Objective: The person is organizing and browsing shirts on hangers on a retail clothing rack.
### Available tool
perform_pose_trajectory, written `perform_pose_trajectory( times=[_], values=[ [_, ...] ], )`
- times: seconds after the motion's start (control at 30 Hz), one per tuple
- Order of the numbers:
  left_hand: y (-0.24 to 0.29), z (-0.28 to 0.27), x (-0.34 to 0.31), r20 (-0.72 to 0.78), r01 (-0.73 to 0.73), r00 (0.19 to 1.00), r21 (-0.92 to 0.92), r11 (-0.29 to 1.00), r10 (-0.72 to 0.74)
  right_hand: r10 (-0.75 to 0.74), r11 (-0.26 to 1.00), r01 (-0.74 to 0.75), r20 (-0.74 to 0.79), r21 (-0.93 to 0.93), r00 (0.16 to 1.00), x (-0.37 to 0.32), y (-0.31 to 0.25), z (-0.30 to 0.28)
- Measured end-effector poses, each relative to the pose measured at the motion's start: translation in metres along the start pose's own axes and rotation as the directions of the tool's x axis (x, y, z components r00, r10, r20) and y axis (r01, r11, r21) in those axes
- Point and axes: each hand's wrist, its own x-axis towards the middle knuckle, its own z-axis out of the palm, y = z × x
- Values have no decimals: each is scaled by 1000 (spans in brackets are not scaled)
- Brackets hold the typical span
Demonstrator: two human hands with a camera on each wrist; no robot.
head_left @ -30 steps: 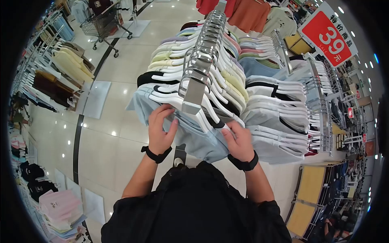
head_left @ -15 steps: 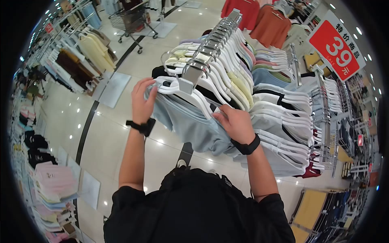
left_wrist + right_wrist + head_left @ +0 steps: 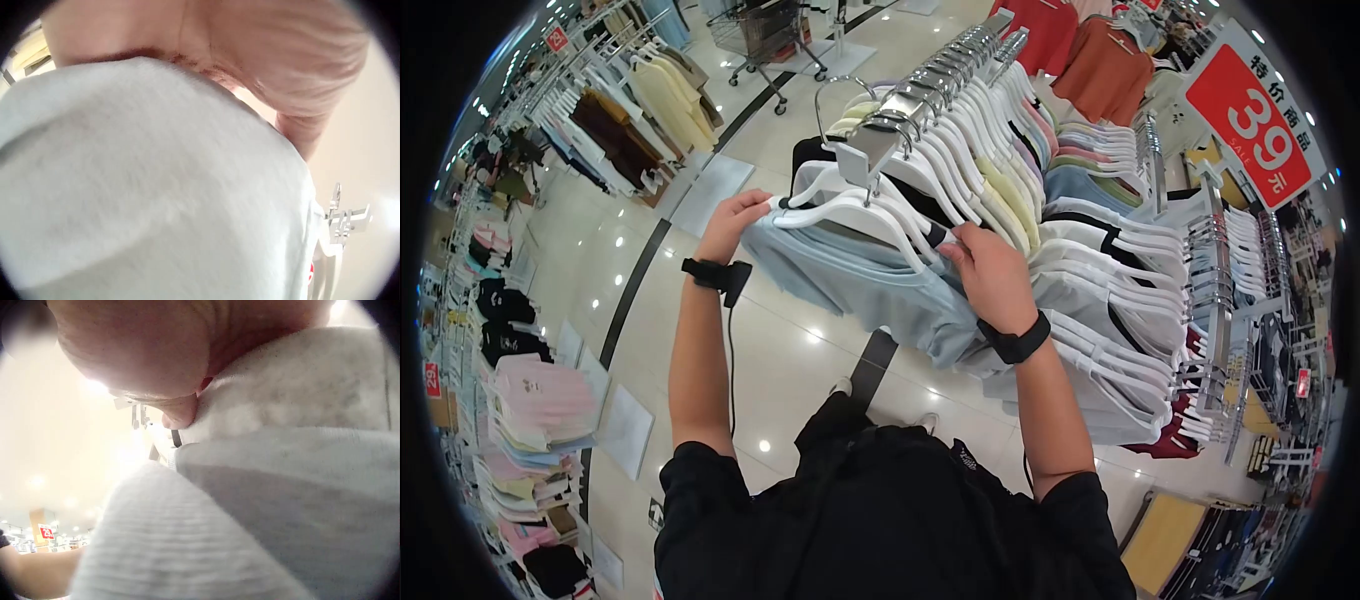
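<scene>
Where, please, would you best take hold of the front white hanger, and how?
Probably take the front white hanger at its middle, below the hook, from the near side: that part shows bare above the light blue top, and its arms slope down either side.

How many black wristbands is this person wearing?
2: one wristband just behind the left hand, another wristband just behind the right hand. No others show on the bare forearms.
</scene>
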Motion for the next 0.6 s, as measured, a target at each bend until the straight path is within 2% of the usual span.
perform_pose_trajectory(
  times=[0.07, 0.13, 0.17, 0.2, 0.27, 0.3, 0.33, 0.37, 0.4, 0.47, 0.53, 0.57, 0.6],
  values=[
    [-1, -15, 9, 90, -24, 996, -20, 1000, 25, 5, 1000, -5, -4, -25, 1000, -1, 0, 3],
    [3, -33, 22, 395, 16, 918, 60, 998, -39, 9, 999, -7, 47, -38, 999, -5, -3, 4],
    [15, -29, 32, 428, -3, 902, 128, 992, -53, 111, 993, -114, 147, 13, 983, -13, -9, -3],
    [16, -31, 39, 411, -51, 911, 173, 984, -25, 136, 991, -136, 129, -9, 982, -21, -15, -4],
    [10, -36, 52, 374, -107, 927, 218, 970, 18, 97, 981, -109, 78, 159, 992, -43, -17, -2],
    [3, -42, 61, 391, -112, 920, 196, 974, 27, 149, 977, -161, 94, 142, 984, -61, -10, 6],
    [1, -49, 64, 317, -118, 948, 287, 951, 22, 150, 977, -162, 94, 142, 984, -76, -8, 15],
    [-9, -55, 75, 270, -125, 962, 347, 930, 29, 290, 950, -292, 40, 111, 956, -91, -19, 23],
    [-21, -67, 79, 288, -128, 957, 335, 933, 28, 414, 906, -410, -16, 105, 910, -99, -28, 30],
    [-48, -84, 86, 210, -195, 971, 440, 876, 111, 436, 897, -435, 0, 73, 900, -115, -33, 40],
    [-63, -100, 81, 201, -219, 970, 504, 835, 134, 515, 853, -508, -342, 117, 786, -142, -29, 65],
    [-104, -122, 69, 176, -173, 981, 596, 784, 83, 523, 845, -522, -375, 113, 765, -158, -34, 74],
    [-135, -130, 51, 92, -206, 977, 619, 758, 191, 633, 773, -589, -350, 236, 691, -174, -37, 80]
  ],
)
